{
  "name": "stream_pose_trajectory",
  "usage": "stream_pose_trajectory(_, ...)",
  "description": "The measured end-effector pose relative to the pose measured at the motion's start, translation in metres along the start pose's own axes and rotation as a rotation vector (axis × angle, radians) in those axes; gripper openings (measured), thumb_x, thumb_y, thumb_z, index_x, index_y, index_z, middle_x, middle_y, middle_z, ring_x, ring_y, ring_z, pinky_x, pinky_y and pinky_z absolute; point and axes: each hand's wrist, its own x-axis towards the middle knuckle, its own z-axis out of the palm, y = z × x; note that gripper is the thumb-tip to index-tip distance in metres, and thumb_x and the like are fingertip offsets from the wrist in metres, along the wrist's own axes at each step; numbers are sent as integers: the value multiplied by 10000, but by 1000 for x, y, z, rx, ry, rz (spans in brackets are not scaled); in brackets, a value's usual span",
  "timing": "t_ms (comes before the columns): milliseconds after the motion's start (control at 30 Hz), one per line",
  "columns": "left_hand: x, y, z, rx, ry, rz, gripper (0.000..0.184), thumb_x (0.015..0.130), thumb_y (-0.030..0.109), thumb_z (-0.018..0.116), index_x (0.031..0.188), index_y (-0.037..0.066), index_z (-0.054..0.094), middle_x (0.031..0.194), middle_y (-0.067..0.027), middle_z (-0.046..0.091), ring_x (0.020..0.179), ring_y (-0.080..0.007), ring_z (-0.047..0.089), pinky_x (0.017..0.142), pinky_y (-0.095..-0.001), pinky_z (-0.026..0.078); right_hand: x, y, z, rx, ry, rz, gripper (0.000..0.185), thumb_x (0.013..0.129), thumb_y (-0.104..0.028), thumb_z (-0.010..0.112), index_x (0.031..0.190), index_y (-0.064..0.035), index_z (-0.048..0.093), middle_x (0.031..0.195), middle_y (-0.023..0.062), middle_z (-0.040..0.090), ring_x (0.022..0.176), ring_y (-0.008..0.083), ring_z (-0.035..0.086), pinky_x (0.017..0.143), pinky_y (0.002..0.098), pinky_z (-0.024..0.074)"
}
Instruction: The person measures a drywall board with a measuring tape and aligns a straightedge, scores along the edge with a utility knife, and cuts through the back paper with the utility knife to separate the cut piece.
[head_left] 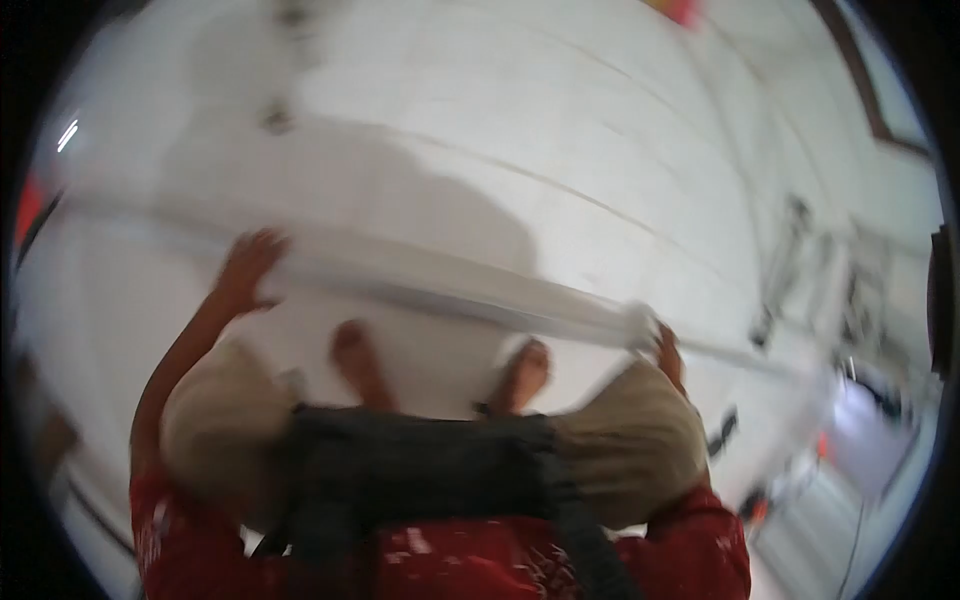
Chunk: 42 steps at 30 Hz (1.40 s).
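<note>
A long pale bar or ledge (450,285) runs across the white surface in front of my feet, sloping down to the right. My left hand (252,268) is at its near edge on the left, fingers apart, with nothing seen in it; contact with the bar is unclear. Beyond my right knee, my right hand (670,350) is beside a blurred white lump (638,325) on the bar. Its fingers are smeared and partly hidden, so whether they grip the lump cannot be made out.
My bare feet (527,372) are between my bent knees. A dark strap or bag (430,465) crosses my lap. Blurred metal-looking frames (800,280) stand at the right. Lower right are a pale panel (872,435) and small dark and orange items. A dark-edged frame (860,80) shows upper right.
</note>
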Motion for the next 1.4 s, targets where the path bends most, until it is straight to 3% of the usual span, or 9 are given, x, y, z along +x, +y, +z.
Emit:
stream_pose_trajectory(633,-38,-13,18,123,126,-266,762,677,-56,771,1364,66,465,1579,-120,333,1384,-369,398,1121,-419,394,40,58,0,-321,60,293,782,731,-85,749,1433,-77,404,1519,160,390,1221,387,561,987,453,515)
stream_pose_trajectory(900,-100,-63,2,90,123,-170,716,739,-24,697,1415,50,475,1528,-183,423,1442,-369,357,1153,-438,355,88,93,56,-53,9,190,531,821,-93,713,1317,-33,533,1316,197,576,1214,384,553,1011,436,473)
stream_pose_trajectory(967,-145,-77,8,185,119,-94,647,828,99,704,1430,44,471,1521,-187,427,1419,-360,387,1172,-443,322,124,131,99,-27,60,-322,473,854,-140,671,1301,-18,578,1332,220,577,1300,391,471,1123,468,359)
stream_pose_trajectory(1000,-136,-65,18,-43,95,-424,597,884,152,664,1433,35,462,1496,-198,447,1376,-362,429,1155,-435,343,112,134,73,-3,25,-318,496,854,-124,662,1328,-22,560,1351,209,568,1310,373,472,1112,460,374)
stream_pose_trajectory(1133,-53,-24,21,220,16,-257,597,880,113,636,1419,-33,426,1488,-239,425,1298,-347,499,1094,-418,422,67,203,20,454,-91,18,600,854,-62,629,1437,-40,489,1430,167,534,1352,302,472,1068,427,436)
stream_pose_trajectory(1200,-34,-7,5,225,-65,-222,653,831,86,699,1399,-54,409,1538,-233,355,1341,-353,463,1117,-409,401,19,175,-5,995,151,566,530,1012,-276,493,1438,32,424,1247,285,566,1042,349,564,843,444,493)
stream_pose_trajectory(1267,-35,-4,2,225,-122,-212,672,816,91,724,1387,-56,401,1561,-221,325,1363,-354,441,1128,-403,389,10,142,-14,840,135,620,489,1010,-251,471,1398,48,460,1148,242,601,958,309,567,770,433,494)
stream_pose_trajectory(1333,-18,6,5,247,-88,-232,677,806,96,741,1372,-53,402,1565,-218,318,1376,-348,426,1135,-404,380,-9,-2,-64,293,10,120,407,1014,-234,422,1260,50,576,998,182,658,846,280,586,742,424,495)
stream_pose_trajectory(1400,-25,9,11,221,-77,-254,681,802,96,750,1366,-50,400,1568,-217,313,1384,-343,418,1139,-406,374,-5,34,-51,38,-10,17,399,1002,-225,434,1253,48,580,994,182,661,845,283,590,745,425,497)
